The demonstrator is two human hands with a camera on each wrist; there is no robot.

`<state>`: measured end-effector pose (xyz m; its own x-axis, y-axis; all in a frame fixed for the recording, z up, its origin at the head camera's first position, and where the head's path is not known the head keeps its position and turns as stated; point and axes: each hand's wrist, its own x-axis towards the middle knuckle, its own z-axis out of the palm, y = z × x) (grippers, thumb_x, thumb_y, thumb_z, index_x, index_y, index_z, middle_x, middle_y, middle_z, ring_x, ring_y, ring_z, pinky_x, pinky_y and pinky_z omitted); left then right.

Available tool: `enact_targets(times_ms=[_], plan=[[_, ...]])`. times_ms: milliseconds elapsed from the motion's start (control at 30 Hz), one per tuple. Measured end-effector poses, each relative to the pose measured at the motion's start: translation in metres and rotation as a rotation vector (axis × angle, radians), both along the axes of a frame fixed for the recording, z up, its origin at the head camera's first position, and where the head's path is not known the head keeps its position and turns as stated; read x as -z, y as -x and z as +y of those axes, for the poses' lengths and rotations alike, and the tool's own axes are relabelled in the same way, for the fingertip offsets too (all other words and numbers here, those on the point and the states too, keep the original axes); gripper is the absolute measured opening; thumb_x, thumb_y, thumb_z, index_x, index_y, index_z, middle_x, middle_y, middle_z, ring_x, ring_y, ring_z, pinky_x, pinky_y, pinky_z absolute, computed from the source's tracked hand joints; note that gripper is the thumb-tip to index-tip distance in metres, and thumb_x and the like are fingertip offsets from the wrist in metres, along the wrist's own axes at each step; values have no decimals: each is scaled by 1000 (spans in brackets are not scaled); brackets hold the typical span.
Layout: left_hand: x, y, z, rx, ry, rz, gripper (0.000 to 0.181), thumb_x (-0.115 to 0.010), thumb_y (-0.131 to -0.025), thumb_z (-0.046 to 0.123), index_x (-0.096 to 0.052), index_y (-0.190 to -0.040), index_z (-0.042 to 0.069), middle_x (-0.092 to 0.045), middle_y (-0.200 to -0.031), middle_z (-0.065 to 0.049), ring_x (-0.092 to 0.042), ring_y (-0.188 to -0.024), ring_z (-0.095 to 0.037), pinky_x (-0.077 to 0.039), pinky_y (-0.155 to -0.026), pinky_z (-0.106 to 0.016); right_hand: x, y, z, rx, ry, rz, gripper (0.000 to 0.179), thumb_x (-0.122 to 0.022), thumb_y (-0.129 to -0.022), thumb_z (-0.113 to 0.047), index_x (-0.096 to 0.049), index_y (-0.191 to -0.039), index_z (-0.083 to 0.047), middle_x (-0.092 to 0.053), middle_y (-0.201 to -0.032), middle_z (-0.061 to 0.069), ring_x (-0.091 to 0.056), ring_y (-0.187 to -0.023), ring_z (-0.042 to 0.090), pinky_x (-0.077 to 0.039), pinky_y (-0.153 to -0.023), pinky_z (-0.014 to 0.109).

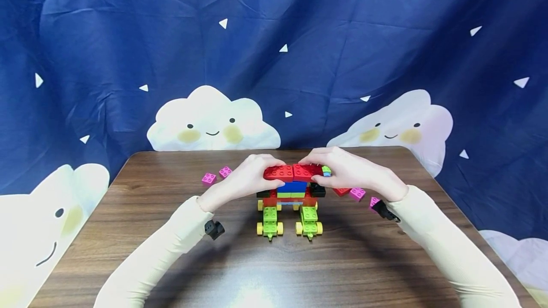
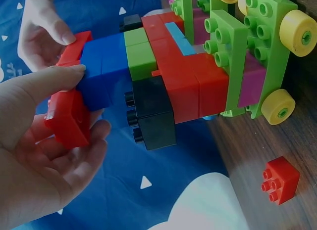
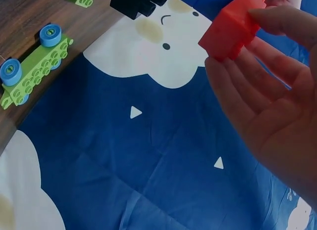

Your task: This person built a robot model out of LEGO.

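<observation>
A figure of toy building bricks stands mid-table on two green wheeled bases (image 1: 270, 214) with yellow wheels. Its body stacks red bricks (image 2: 181, 94), light green bricks and blue bricks (image 1: 292, 187); a black brick (image 2: 154, 114) juts out at each side. Across the top lie two red bricks, a left one (image 1: 280, 173) and a right one (image 1: 302, 172). My left hand (image 1: 246, 175) grips the left red brick, thumb near the blue bricks and fingers curled around the far side. My right hand (image 1: 348, 168) holds the right red brick (image 3: 230, 29) between thumb and fingers.
Pink bricks (image 1: 209, 178) lie left of the figure, and more pink bricks (image 1: 357, 194) lie to its right beside a loose red brick (image 1: 341, 192). A green wheeled base (image 3: 37, 71) with blue wheels sits behind. The blue cloud-print cloth (image 1: 299, 70) hangs past the table's far edge.
</observation>
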<state>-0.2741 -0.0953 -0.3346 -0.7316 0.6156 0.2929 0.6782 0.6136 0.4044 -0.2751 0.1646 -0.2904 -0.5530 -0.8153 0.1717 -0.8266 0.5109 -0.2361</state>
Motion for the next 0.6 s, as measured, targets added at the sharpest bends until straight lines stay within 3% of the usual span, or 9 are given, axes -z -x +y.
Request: enact_targets(times_ms=[233,600], plan=[[1,1,0,1,10,26,39,-78,-84,29,-71,-117,10,-73,-103,-3,-62,-87,-14,-50,-74,-22,6,-1,-6,-4,60,60,31,-73,-89,-23,-71,-117,-9,-73,-103,0,-64,-86,9,-58,-79,27],[1,1,1,-6,24,45,40,-78,-85,32,-71,-117,10,-74,-104,-4,-63,-88,-14,-51,-76,-24,7,-3,-11,-11,72,125,27,-76,-87,-20,-73,-110,-7,-70,-96,3,-61,-80,12,-56,-73,27]])
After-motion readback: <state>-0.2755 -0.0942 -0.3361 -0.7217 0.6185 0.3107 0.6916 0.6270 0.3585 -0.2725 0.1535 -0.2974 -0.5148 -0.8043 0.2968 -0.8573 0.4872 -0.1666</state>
